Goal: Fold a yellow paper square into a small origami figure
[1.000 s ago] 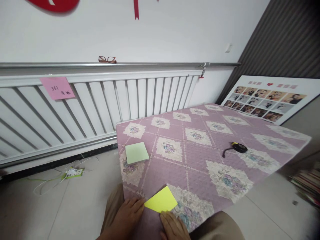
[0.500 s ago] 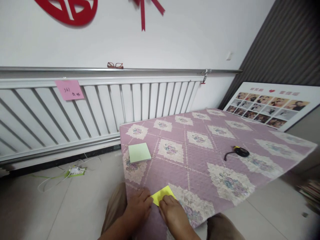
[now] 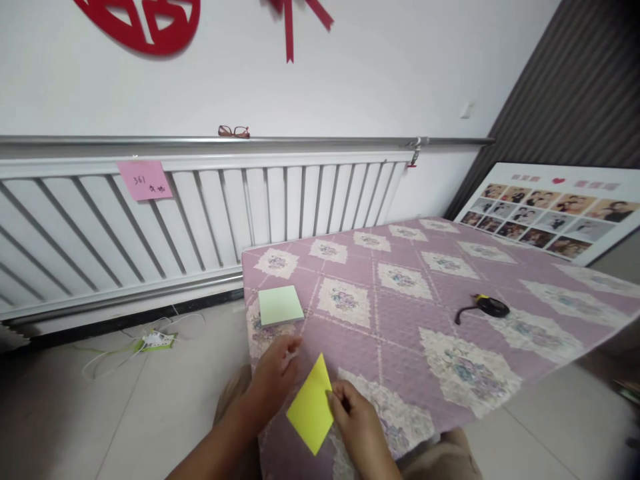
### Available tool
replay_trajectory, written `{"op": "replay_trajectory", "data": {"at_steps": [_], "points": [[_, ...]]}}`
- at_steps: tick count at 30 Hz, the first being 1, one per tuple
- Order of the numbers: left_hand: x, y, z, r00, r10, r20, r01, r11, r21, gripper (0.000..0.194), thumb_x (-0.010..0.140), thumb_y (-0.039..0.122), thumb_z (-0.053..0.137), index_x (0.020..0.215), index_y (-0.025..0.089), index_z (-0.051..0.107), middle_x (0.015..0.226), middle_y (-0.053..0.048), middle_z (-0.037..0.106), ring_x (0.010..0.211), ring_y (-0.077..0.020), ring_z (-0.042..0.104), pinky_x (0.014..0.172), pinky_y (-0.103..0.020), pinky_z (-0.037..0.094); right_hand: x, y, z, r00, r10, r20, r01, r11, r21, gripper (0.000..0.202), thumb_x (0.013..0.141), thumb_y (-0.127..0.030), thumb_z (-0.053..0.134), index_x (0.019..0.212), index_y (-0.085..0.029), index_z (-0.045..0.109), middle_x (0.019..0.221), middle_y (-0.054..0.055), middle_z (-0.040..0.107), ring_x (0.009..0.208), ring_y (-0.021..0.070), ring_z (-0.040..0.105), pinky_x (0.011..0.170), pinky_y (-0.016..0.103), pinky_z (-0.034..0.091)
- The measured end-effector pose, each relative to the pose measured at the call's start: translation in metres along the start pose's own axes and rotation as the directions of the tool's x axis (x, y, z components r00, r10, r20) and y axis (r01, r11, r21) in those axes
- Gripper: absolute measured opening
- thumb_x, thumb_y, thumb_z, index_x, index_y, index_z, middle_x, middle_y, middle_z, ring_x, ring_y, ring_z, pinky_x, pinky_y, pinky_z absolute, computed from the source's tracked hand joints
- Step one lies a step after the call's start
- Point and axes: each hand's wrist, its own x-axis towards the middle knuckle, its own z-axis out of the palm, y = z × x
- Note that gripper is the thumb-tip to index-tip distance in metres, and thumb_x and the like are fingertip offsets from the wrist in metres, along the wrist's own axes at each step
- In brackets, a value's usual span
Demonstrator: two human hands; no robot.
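Paper (image 3: 310, 408), yellow and diamond-shaped, lay toward the counter's (image 3: 400, 320) near left corner, long axis running near to far. The right hand's (image 3: 363, 423) fingers pinched its right side; the left hand (image 3: 274, 375), loosely parted, hung just off its left.

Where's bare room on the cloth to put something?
Free: the patterned cloth between the pale green pad and black object; also between that object and the photo board. Crowded: the near left end, where the left hand, yellow paper and right hand sit close together.
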Motion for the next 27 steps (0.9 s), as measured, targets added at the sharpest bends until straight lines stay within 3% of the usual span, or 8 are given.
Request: {"op": "replay_trajectory", "data": {"at_steps": [4,7,9,11,14,17,21,27], "points": [[-0.018,-0.001,-0.001,0.997,-0.083,-0.009,0.083,0.997,-0.004,0.017,0.087,0.022,0.044,0.098,0.02,0.057,0.098,-0.005,0.062,0.089,-0.0171,0.059,0.079,-0.032,0.049,-0.004,0.014,0.007,0.961,0.272,0.046,-0.268,0.879,0.395,0.025,0.078,-0.048,0.055,0.077,-0.022,0.05,0.055,-0.006,0.05,0.043,0.011,0.043,0.042,0.022,0.033],[-0.05,-0.017,0.01,0.976,0.172,0.132,-0.184,0.979,0.083,0.027,0.083,0.034,0.054,0.107,0.021,0.055,0.109,-0.008,0.06,0.103,-0.021,0.055,0.088,-0.035,0.047,-0.009,0.025,0.015,0.929,0.368,0.038,-0.341,0.812,0.473,0.026,0.074,-0.046,0.058,0.078,-0.024,0.046,0.054,-0.008,0.05,0.041,0.0106,0.043,0.039,0.021,0.031],[-0.071,-0.029,0.019,0.906,0.361,0.219,-0.397,0.906,0.148,0.059,0.075,0.051,0.064,0.122,0.02,0.047,0.12,-0.013,0.055,0.11,-0.0257,0.052,0.091,-0.039,0.046,-0.011,0.029,0.018,0.921,0.387,0.029,-0.354,0.806,0.474,0.025,0.074,-0.045,0.058,0.076,-0.025,0.044,0.053,-0.007,0.05,0.041,0.0109,0.044,0.039,0.021,0.032],[-0.086,-0.04,0.029,0.87,0.438,0.227,-0.488,0.831,0.267,0.057,0.076,0.049,0.064,0.122,0.02,0.048,0.122,-0.014,0.054,0.112,-0.0285,0.05,0.091,-0.042,0.044,-0.012,0.031,0.02,0.925,0.378,0.028,-0.35,0.824,0.445,0.024,0.077,-0.045,0.055,0.075,-0.025,0.043,0.053,-0.008,0.049,0.041,0.011,0.044,0.039,0.021,0.033],[-0.093,-0.05,0.041,0.905,0.38,0.19,-0.425,0.818,0.389,0.023,0.084,0.024,0.055,0.107,0.023,0.057,0.11,-0.009,0.06,0.102,-0.0237,0.054,0.086,-0.038,0.044,-0.013,0.031,0.022,0.961,0.277,-0.013,-0.263,0.924,0.278,0.019,0.08,-0.041,0.05,0.073,-0.024,0.043,0.054,-0.007,0.048,0.046,0.0126,0.047,0.045,0.023,0.038],[-0.091,-0.055,0.051,0.935,0.29,0.205,-0.351,0.841,0.411,0.014,0.084,0.014,0.051,0.086,0.024,0.062,0.091,-0.002,0.064,0.087,-0.0188,0.057,0.078,-0.033,0.041,-0.017,0.033,0.021,0.996,0.086,-0.03,-0.089,0.992,-0.085,0.012,0.082,-0.031,0.047,0.073,-0.023,0.048,0.063,-0.002,0.055,0.059,0.0158,0.055,0.056,0.026,0.042],[-0.09,-0.055,0.053,0.938,0.2,0.282,-0.307,0.858,0.412,0.016,0.079,0.01,0.055,0.082,0.024,0.063,0.084,0.0,0.063,0.082,-0.0174,0.055,0.074,-0.032,0.037,-0.023,0.035,0.017,0.989,-0.147,0.028,0.141,0.853,-0.502,0.016,0.084,-0.02,0.046,0.071,-0.023,0.055,0.075,0.003,0.06,0.074,0.0197,0.058,0.066,0.029,0.043],[-0.087,-0.051,0.048,0.951,0.066,0.302,-0.167,0.932,0.321,0.021,0.076,0.008,0.055,0.085,0.024,0.065,0.089,-0.001,0.063,0.087,-0.019,0.053,0.078,-0.034,0.036,-0.031,0.03,0.008,0.924,-0.344,0.167,0.382,0.802,-0.458,0.028,0.076,-0.007,0.049,0.09,-0.026,0.063,0.088,0.002,0.064,0.083,0.0186,0.058,0.076,0.03,0.044]]}}
